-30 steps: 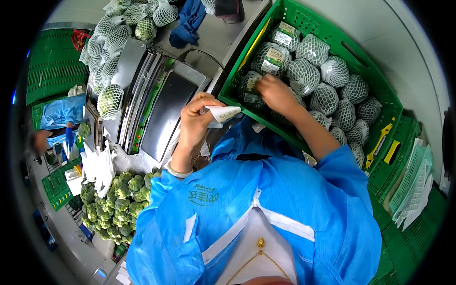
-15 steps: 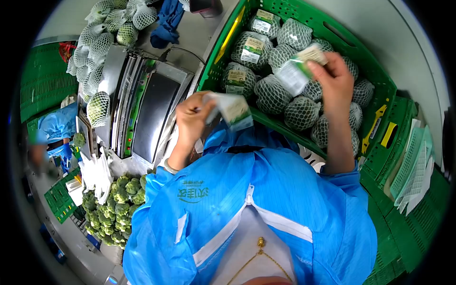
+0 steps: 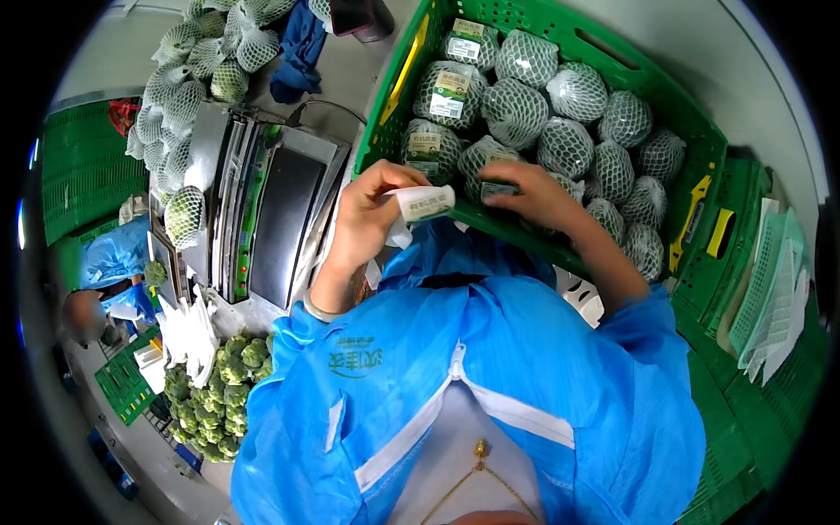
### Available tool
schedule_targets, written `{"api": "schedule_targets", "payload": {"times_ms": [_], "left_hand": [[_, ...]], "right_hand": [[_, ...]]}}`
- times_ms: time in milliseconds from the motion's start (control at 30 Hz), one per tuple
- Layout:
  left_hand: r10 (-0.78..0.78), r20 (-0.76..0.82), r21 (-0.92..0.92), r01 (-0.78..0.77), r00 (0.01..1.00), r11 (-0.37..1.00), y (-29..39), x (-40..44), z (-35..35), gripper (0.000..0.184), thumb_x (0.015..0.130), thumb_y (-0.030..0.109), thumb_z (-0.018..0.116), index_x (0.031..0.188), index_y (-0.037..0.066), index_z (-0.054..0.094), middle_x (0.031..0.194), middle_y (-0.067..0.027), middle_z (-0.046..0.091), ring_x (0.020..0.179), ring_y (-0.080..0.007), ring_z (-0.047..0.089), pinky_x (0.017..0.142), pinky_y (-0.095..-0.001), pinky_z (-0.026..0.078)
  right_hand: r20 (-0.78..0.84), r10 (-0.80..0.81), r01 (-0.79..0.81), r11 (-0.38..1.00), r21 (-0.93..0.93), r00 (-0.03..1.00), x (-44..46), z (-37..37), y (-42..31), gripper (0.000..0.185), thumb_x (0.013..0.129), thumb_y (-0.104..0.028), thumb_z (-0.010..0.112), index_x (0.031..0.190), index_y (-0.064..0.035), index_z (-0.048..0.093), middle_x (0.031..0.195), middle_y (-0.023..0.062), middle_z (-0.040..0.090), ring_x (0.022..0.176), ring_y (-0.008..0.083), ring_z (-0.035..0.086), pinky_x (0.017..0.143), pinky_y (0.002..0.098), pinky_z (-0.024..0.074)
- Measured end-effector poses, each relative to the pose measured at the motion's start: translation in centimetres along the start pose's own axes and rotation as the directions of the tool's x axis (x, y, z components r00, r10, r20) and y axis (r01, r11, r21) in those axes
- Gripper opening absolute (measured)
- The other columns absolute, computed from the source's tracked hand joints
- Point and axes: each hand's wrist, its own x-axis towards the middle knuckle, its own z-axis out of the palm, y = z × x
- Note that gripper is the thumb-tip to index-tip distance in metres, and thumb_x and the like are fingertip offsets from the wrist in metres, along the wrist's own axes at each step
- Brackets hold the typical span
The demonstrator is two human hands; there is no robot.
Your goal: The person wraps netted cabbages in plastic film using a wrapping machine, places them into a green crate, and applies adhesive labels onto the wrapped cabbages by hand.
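My left hand (image 3: 363, 219) is closed around a bunch of printed labels (image 3: 426, 203), whose white and green end curls out past my fingers at the crate's near edge. My right hand (image 3: 535, 194) lies with its fingers stretched over a label (image 3: 497, 186) on a round vegetable in white foam netting (image 3: 479, 157). The label is partly covered by those fingers. Inside the green crate (image 3: 710, 131) sit several more netted vegetables (image 3: 514, 114). Three along the left side carry labels, one of them the upper label (image 3: 449, 94).
To the left stands a wrapping machine (image 3: 284, 223) with a dark plate. Netted vegetables (image 3: 179, 96) pile up behind it, and loose broccoli (image 3: 210, 407) lies below. A blue cloth (image 3: 299, 57) is at the back. Another person in blue (image 3: 118, 254) is at far left. Stacked green crates stand right.
My right hand has come down and left with its label, which now rests on a netted vegetable near the crate's front. My left hand has barely moved; its labels now curl up.
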Motion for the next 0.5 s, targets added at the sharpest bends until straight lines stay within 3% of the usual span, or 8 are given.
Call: {"api": "schedule_targets", "payload": {"times_ms": [67,167,267,333,367,400,467,500], "left_hand": [[-0.056,-0.016,0.051,0.057,0.998,0.997,0.8,0.1,1.3,0.017,0.088,-0.01,0.055,0.101,0.0,0.059,0.102,-0.0077,0.065,0.096,-0.0127,0.062,0.086,-0.0251,0.048],[-0.091,0.003,0.055,0.091,0.996,0.994,1.0,0.3,2.6,0.012,0.088,-0.007,0.06,0.097,0.0,0.061,0.094,-0.0047,0.065,0.087,-0.0091,0.061,0.08,-0.0232,0.049],[-0.157,-0.122,0.386,0.193,0.98,0.902,-0.1,0.1,2.2,0.019,0.086,0.001,0.07,0.075,0.001,0.055,0.073,-0.001,0.062,0.068,-0.0049,0.055,0.06,-0.0214,0.045],[-0.134,-0.18,0.592,0.217,0.974,0.777,0.1,-0.3,1.9,0.03,0.085,0.002,0.073,0.067,0.002,0.049,0.067,-0.0003,0.059,0.064,-0.0042,0.053,0.056,-0.0215,0.043],[-0.107,-0.185,0.43,0.178,0.977,0.885,-1.4,-0.3,1.2,0.041,0.084,0.0,0.072,0.061,0.003,0.038,0.075,-0.0054,0.064,0.07,-0.0057,0.057,0.062,-0.0218,0.046],[0.204,-0.155,0.21,-0.17,0.967,0.963,-3.1,0.2,1.0,0.035,0.084,-0.006,0.067,0.066,0.003,0.039,0.086,-0.0105,0.067,0.078,-0.0096,0.061,0.068,-0.0229,0.049],[0.044,-0.209,-0.073,-0.06,0.977,0.996,-2.5,0.5,1.2,0.026,0.085,-0.012,0.06,0.071,0.001,0.042,0.096,-0.0145,0.068,0.085,-0.0144,0.063,0.075,-0.026,0.051],[0.006,-0.166,-0.11,-0.024,0.986,0.994,-1.9,0.8,1.4,0.02,0.084,-0.013,0.059,0.076,0.0,0.047,0.097,-0.0134,0.068,0.086,-0.0146,0.063,0.077,-0.0264,0.051]], "right_hand": [[-0.061,0.108,-0.063,0.86,0.506,0.992,0.8,-1.6,-6.9,0.038,0.084,-0.023,0.073,0.116,-0.004,0.064,0.11,0.0145,0.067,0.098,0.0332,0.064,0.088,0.038,0.0513],[-0.243,-0.151,0.174,0.982,0.075,0.958,0.7,-0.1,-9.6,0.031,0.084,-0.022,0.073,0.108,-0.0031,0.066,0.094,0.0146,0.069,0.083,0.029,0.068,0.073,0.0363,0.0524],[-0.234,-0.158,0.166,0.986,0.012,0.959,-0.2,-1.5,-9.9,0.021,0.085,-0.019,0.072,0.098,-0.0032,0.068,0.086,0.0135,0.068,0.075,0.0269,0.067,0.067,0.0357,0.0519],[-0.418,0.004,0.1,0.969,0.226,0.908,-0.5,-4.2,-9.2,0.01,0.086,-0.014,0.072,0.091,-0.0044,0.071,0.085,0.0084,0.07,0.075,0.0178,0.068,0.069,0.0304,0.0535],[-0.538,0.073,0.091,0.958,0.271,0.839,-0.1,-6.4,-7.6,0.013,0.088,-0.014,0.071,0.095,-0.0036,0.07,0.088,0.0073,0.072,0.08,0.0148,0.069,0.071,0.0286,0.0546],[-0.605,0.21,0.072,0.911,0.407,0.768,0.8,-8.6,-6.3,0.021,0.087,-0.014,0.073,0.102,-0.0012,0.067,0.092,0.0093,0.071,0.082,0.0152,0.069,0.072,0.0276,0.0546],[-0.623,0.185,-0.12,0.982,0.144,0.76,3.5,-9.5,-0.4,0.032,0.086,-0.02,0.074,0.107,-0.0002,0.061,0.091,0.0099,0.07,0.082,0.0173,0.068,0.071,0.0292,0.0543],[-0.495,0.231,-0.257,0.966,0.016,0.837,4.7,-8.6,2.7,0.032,0.086,-0.023,0.074,0.107,-0.0021,0.062,0.091,0.0095,0.069,0.082,0.0199,0.068,0.072,0.0325,0.0545]]}}
